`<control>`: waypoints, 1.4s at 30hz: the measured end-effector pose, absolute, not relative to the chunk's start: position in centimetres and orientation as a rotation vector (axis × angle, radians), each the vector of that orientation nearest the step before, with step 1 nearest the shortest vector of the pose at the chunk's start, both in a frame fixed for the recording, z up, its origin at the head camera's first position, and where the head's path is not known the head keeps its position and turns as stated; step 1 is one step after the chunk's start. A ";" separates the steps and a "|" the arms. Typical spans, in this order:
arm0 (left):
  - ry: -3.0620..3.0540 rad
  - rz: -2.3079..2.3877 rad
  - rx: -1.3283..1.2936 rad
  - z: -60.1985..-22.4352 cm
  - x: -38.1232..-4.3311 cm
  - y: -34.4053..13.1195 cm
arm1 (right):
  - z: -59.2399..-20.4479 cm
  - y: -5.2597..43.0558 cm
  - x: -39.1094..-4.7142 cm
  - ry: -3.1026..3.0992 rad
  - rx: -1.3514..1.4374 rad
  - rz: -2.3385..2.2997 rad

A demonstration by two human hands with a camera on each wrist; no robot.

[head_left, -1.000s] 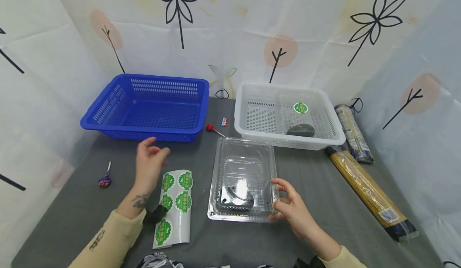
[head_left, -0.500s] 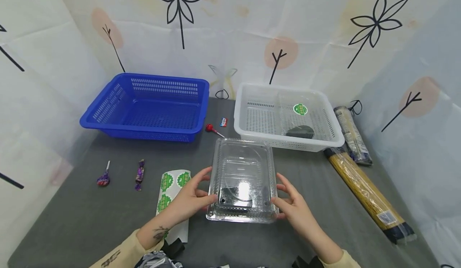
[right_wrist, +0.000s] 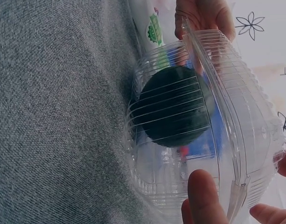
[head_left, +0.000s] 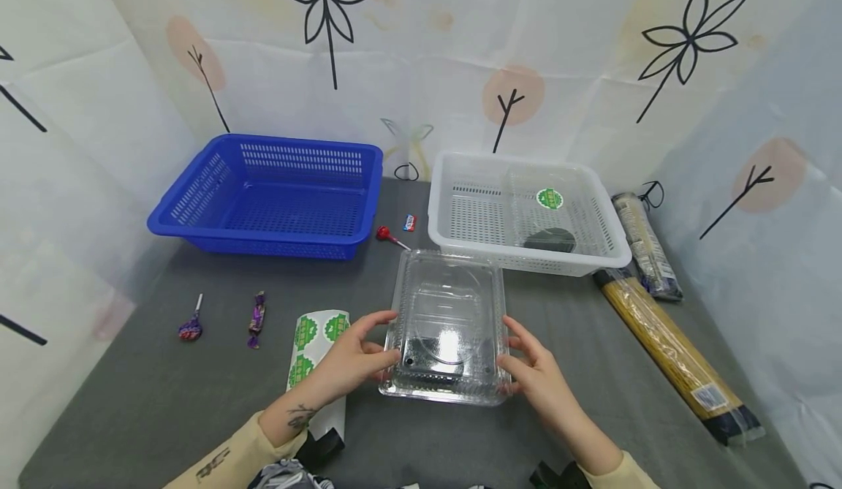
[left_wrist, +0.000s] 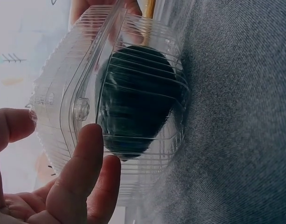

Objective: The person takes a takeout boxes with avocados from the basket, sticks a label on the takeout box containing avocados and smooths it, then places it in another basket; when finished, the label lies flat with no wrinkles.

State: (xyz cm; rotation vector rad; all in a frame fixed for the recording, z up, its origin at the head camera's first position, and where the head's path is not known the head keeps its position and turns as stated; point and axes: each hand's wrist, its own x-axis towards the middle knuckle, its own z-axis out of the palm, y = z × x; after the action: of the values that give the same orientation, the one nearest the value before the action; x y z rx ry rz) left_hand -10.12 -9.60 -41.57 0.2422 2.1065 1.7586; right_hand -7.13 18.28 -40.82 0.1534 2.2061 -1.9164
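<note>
A clear plastic clamshell container (head_left: 454,292), its lid down, stands on the grey cloth in front of me. Inside lies a dark, smooth rounded object (left_wrist: 138,102), seen through the ribbed wall in both wrist views; its kind is unclear. My left hand (head_left: 349,365) grips the container's left side, thumb and fingers at the lid's rim. From the right side my right hand (head_left: 539,372) holds it the same way. Beneath my left forearm, partly covered, is a white sheet of round green stickers (head_left: 319,335).
A blue basket (head_left: 263,244) stands at back left. The white basket (head_left: 526,259) holds another clear container with a green sticker (head_left: 549,198). Nearby lie a purple lollipop (head_left: 191,328), a wrapped candy (head_left: 256,321), a red lollipop (head_left: 384,233) and a pack of noodles (head_left: 671,350).
My left hand has come from beside the blue basket to the container's left side, uncovering the wrapped candy. The container has shifted and tilted slightly. The right hand has stayed at its side.
</note>
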 end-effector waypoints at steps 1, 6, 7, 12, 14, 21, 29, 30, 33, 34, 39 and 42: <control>2.107 1.761 0.247 -41.5 -10.1 -9.6 | -40.8 18.3 -7.1 2.205 0.150 -1.915; 2.117 1.767 0.259 -41.4 -10.0 -9.5 | -40.9 18.3 -7.2 2.228 0.145 -1.890; 2.117 1.766 0.259 -41.4 -10.0 -9.5 | -40.9 18.3 -7.3 2.231 0.147 -1.889; 2.128 1.742 0.253 -41.4 -9.9 -9.7 | -40.8 18.2 -7.2 2.240 0.150 -1.883; 2.182 1.702 0.241 -41.2 -9.9 -10.1 | -40.7 18.3 -7.2 2.262 0.152 -1.882; 2.721 1.294 0.155 -40.3 -9.3 -14.1 | -40.4 19.6 -7.1 2.619 0.190 -1.828; 2.843 0.847 -0.131 -41.8 -8.5 -17.7 | -40.9 20.0 -7.2 2.868 0.062 -1.720; 2.794 0.860 -0.152 -42.0 -8.5 -17.8 | -40.9 19.9 -7.2 2.866 0.053 -1.724; 2.693 0.946 -0.176 -42.6 -8.4 -17.7 | -40.8 19.7 -7.2 2.866 0.035 -1.739; 2.681 0.972 -0.182 -42.8 -8.5 -17.6 | -40.8 19.7 -7.2 2.869 0.032 -1.744; 2.682 0.987 -0.207 -43.2 -8.6 -17.2 | -40.7 19.6 -7.2 2.882 0.027 -1.759; 2.709 0.961 -0.174 -43.3 -8.6 -16.6 | -40.7 19.6 -7.2 2.872 0.042 -1.767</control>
State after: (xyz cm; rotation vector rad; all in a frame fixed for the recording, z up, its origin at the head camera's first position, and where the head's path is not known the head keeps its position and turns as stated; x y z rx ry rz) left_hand -8.61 -16.62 -43.32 -0.1741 2.7090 0.9613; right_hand -7.21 19.62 -40.72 0.0420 2.8717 -1.7669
